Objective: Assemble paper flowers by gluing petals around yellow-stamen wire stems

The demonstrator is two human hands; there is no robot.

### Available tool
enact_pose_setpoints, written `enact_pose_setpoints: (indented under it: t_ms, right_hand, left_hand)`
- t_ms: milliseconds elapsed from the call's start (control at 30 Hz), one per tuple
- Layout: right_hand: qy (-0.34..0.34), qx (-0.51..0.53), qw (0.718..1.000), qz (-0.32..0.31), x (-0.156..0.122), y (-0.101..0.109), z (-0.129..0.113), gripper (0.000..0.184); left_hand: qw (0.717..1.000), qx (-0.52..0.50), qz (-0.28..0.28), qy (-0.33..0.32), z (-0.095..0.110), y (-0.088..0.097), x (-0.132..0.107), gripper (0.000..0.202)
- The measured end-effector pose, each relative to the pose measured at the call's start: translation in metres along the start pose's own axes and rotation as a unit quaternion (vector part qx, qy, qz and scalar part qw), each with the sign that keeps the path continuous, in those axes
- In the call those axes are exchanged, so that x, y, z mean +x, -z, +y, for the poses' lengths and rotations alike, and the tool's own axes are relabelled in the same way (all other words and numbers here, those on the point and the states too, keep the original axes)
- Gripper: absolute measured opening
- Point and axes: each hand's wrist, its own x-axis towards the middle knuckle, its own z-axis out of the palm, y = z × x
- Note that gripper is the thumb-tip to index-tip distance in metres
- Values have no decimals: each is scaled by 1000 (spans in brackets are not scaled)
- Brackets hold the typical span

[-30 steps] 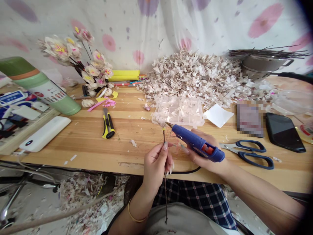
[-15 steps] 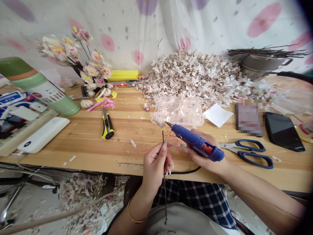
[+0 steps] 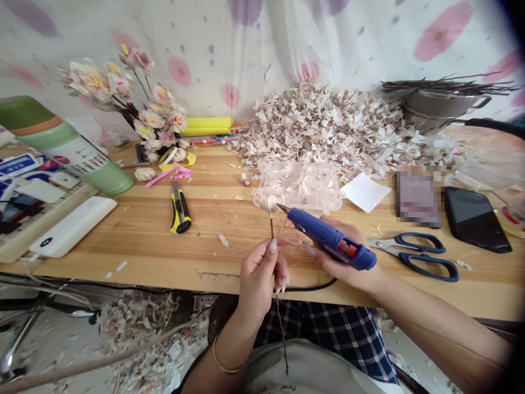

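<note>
Between thumb and fingers, my left hand (image 3: 259, 273) pinches a thin brown twig (image 3: 280, 328), which stands nearly upright with its lower end near my lap. A pale flower head (image 3: 269, 204) with a bit of yellow beneath it tops the twig. My right hand (image 3: 344, 257) is wrapped round a blue hot glue gun (image 3: 328, 235). The gun's metal nozzle points left, at or very near the flower's right side; I cannot tell whether they touch. Just behind the flower lies a clear compartment box (image 3: 303, 183) with pale petals in it.
A large heap of pale petals (image 3: 324, 126) fills the back. Scissors (image 3: 422, 251), a phone (image 3: 476, 219) and white paper (image 3: 366, 192) lie right. A utility knife (image 3: 179, 208), finished flowers (image 3: 159, 123), a green bottle (image 3: 77, 148) and a white power bank (image 3: 74, 225) are left.
The twig has turned slightly in my left hand: its lower end has swung right and the flower has shifted a little left. The glue gun has stayed almost still.
</note>
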Motion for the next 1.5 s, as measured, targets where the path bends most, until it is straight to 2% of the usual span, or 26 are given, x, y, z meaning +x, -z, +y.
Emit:
enact_pose_setpoints:
  t_ms: [233,467,867,1067,1267,1500]
  right_hand:
    - [-18,8,1000,-2,0,0,-1,20]
    - [-38,11,999,-3,0,1,-3,13]
    - [-42,11,999,5,-1,0,-1,23]
    - [-48,9,999,7,-1,-1,-1,16]
    - [-45,5,999,11,0,0,-3,23]
    - [-50,9,999,7,-1,0,-3,18]
  left_hand:
    - [1000,6,-16,-2,1,1,-1,32]
    - [1000,19,-9,3,0,0,-1,31]
    - [1000,17,-6,5,0,0,0,33]
    - [999,34,-5,2,1,0,0,34]
    - [1000,28,-8,1,1,0,-1,34]
    - [1000,28,-1,6,1,-1,-1,36]
